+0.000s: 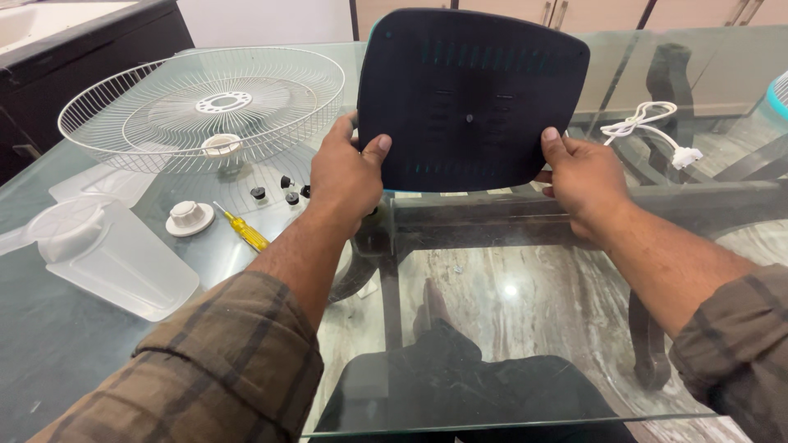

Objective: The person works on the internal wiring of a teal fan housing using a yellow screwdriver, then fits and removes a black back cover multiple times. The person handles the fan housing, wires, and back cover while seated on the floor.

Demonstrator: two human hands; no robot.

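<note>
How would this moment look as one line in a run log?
left hand: grips fan base | right hand: grips base | base: tilted up above glass table | nearby: fan grille, yellow screwdriver

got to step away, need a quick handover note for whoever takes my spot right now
Left hand and right hand each grip a lower corner of the dark base panel, held tilted above the glass table.
On the table, left: white fan grille, white cap, yellow screwdriver, small black screws, clear blade. White cable on the right.
The parts lie separate, unassembled.
</note>
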